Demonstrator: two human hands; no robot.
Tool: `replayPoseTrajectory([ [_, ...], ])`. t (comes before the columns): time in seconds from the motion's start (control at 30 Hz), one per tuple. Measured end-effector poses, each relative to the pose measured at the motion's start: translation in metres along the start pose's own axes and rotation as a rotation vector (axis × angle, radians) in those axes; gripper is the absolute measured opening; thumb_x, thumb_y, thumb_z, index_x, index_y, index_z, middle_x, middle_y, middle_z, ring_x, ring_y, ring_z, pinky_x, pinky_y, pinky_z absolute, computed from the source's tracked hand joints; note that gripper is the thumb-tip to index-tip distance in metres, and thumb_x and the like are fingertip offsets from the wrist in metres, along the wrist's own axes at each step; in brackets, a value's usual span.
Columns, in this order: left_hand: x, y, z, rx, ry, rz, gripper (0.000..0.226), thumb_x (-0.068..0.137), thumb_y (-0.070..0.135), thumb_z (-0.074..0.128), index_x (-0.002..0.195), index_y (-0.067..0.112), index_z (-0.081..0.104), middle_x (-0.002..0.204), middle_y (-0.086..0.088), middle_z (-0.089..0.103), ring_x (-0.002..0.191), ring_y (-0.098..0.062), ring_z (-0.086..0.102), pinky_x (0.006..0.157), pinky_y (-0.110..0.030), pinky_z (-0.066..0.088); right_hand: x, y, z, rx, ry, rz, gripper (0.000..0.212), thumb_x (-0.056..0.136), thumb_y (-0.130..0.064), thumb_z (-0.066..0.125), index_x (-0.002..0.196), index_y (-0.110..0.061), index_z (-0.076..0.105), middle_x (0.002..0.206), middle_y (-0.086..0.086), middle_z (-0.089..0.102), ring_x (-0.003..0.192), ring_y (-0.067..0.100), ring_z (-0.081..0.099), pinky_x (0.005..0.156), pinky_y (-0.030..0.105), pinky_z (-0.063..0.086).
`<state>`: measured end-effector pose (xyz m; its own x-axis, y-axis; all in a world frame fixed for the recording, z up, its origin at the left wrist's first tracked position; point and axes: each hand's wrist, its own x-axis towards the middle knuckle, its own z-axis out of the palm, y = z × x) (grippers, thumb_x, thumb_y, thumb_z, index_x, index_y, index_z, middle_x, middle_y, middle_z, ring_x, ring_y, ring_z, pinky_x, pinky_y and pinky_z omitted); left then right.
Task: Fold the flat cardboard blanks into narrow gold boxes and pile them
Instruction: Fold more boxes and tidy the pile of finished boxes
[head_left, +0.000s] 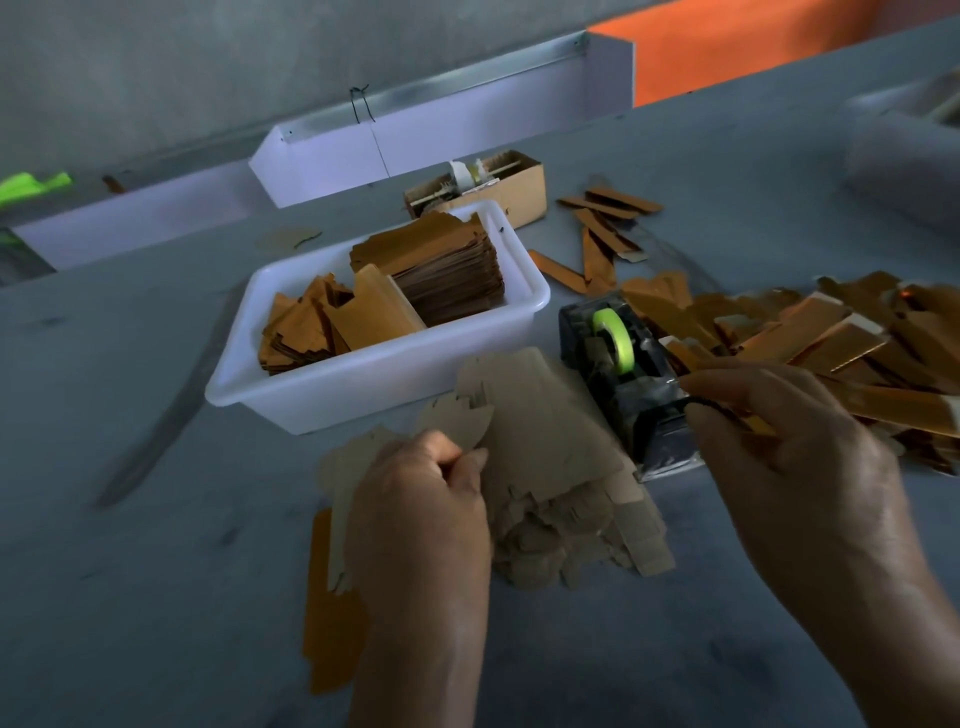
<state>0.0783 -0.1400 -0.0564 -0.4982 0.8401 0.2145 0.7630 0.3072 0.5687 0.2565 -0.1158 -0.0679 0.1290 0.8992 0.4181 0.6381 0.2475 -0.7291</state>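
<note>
Mid-fold on one blank (524, 415), just in front of the white tub (363, 384). Left hand (431, 499) pinched a flap. Right hand (779, 431), beside the tape dispenser (623, 374), curled; contents hidden. Next, probably: tape the seam, then add to the gold pile (810, 343) beyond the dispenser.

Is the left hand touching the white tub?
Apart. The head view shows the left hand pinching a brown blank, with bare table between it and the tub.

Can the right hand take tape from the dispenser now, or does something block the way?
Probably yes. The right hand is already at the near end of the tape dispenser, and nothing lies between them. The green tape roll sits exposed on top.
</note>
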Motion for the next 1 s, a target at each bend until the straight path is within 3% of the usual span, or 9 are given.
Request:
replayPoseTrajectory([
  [0.13, -0.002, 0.006, -0.009, 0.008, 0.031, 0.070, 0.016, 0.092, 0.028, 0.056, 0.079, 0.021, 0.063, 0.065, 0.011, 0.049, 0.056, 0.000, 0.043, 0.048, -0.012, 0.037, -0.006, -0.006, 0.001, 0.188, -0.082, 0.123, 0.013, 0.084, -0.015, 0.062, 0.087, -0.025, 0.068, 0.089, -0.012, 0.066, 0.070, -0.003, 0.058, 0.064, -0.002, 0.040],
  [0.2, -0.010, 0.020, -0.009, 0.114, 0.085, 0.176, 0.012, 0.085, 0.024, 0.060, 0.074, 0.020, 0.061, 0.066, 0.013, 0.041, 0.057, 0.000, 0.033, 0.044, -0.013, 0.026, -0.008, -0.016, 0.003, 0.420, -0.210, 0.268, 0.012, 0.084, -0.016, 0.061, 0.080, -0.024, 0.069, 0.075, -0.007, 0.071, 0.071, 0.004, 0.067, 0.062, 0.012, 0.051],
  [0.27, -0.021, 0.036, -0.004, 0.139, 0.098, 0.287, 0.013, 0.073, 0.019, 0.069, 0.065, 0.015, 0.059, 0.065, 0.004, 0.047, 0.060, -0.007, 0.040, 0.050, -0.010, 0.016, -0.012, -0.025, 0.005, 0.696, -0.399, 0.413, 0.010, 0.083, -0.017, 0.061, 0.082, -0.017, 0.071, 0.073, -0.004, 0.073, 0.068, 0.008, 0.069, 0.058, 0.018, 0.054],
  [0.4, -0.039, 0.043, 0.015, 0.048, 0.000, 0.383, 0.020, 0.070, 0.020, 0.078, 0.065, 0.019, 0.058, 0.066, 0.004, 0.052, 0.060, -0.014, 0.055, 0.046, -0.019, 0.034, -0.016, -0.027, 0.010, 0.868, -0.550, 0.571, 0.027, 0.071, -0.039, 0.059, 0.078, -0.015, 0.069, 0.059, -0.006, 0.065, 0.054, 0.001, 0.061, 0.050, 0.011, 0.045],
  [0.47, -0.038, 0.043, 0.016, -0.042, -0.162, 0.339, 0.003, 0.084, 0.026, 0.065, 0.082, 0.026, 0.063, 0.079, 0.011, 0.055, 0.072, -0.005, 0.057, 0.058, -0.020, 0.048, -0.016, -0.019, 0.012, 0.869, -0.508, 0.612, 0.018, 0.076, -0.032, 0.061, 0.077, -0.016, 0.069, 0.064, -0.004, 0.068, 0.058, 0.005, 0.065, 0.056, 0.016, 0.049],
  [0.57, -0.032, 0.033, 0.012, -0.280, -0.319, 0.236, 0.016, 0.087, 0.024, 0.060, 0.096, 0.034, 0.069, 0.090, 0.017, 0.065, 0.081, 0.005, 0.062, 0.068, -0.011, 0.051, -0.016, -0.011, 0.014, 0.897, -0.445, 0.651, 0.012, 0.087, -0.014, 0.058, 0.087, -0.014, 0.070, 0.079, 0.005, 0.074, 0.075, 0.017, 0.071, 0.066, 0.026, 0.056],
  [0.73, -0.017, 0.023, 0.003, -0.321, -0.108, 0.094, 0.039, 0.080, 0.039, 0.069, 0.117, 0.036, 0.056, 0.108, 0.020, 0.058, 0.093, 0.001, 0.058, 0.076, -0.015, 0.049, -0.014, -0.003, 0.013, 0.941, -0.426, 0.658, 0.020, 0.077, -0.016, 0.063, 0.096, -0.018, 0.071, 0.091, 0.003, 0.074, 0.084, 0.018, 0.071, 0.072, 0.033, 0.059],
  [0.87, -0.008, 0.018, -0.003, -0.544, -0.444, -0.130, 0.041, 0.070, 0.038, 0.078, 0.107, 0.031, 0.061, 0.096, 0.013, 0.071, 0.083, -0.001, 0.067, 0.068, -0.018, 0.050, -0.014, 0.000, 0.013, 0.931, -0.490, 0.612, 0.033, 0.063, -0.024, 0.065, 0.093, -0.013, 0.072, 0.091, 0.010, 0.074, 0.088, 0.027, 0.070, 0.081, 0.045, 0.056],
  [1.0, -0.010, 0.016, 0.005, -0.509, -0.492, -0.114, 0.034, 0.071, 0.033, 0.081, 0.100, 0.029, 0.064, 0.089, 0.011, 0.073, 0.079, -0.001, 0.068, 0.064, -0.019, 0.052, -0.015, 0.002, 0.014, 0.907, -0.533, 0.577, 0.030, 0.062, -0.026, 0.065, 0.090, -0.019, 0.075, 0.089, 0.009, 0.073, 0.084, 0.026, 0.069, 0.079, 0.044, 0.057],
])
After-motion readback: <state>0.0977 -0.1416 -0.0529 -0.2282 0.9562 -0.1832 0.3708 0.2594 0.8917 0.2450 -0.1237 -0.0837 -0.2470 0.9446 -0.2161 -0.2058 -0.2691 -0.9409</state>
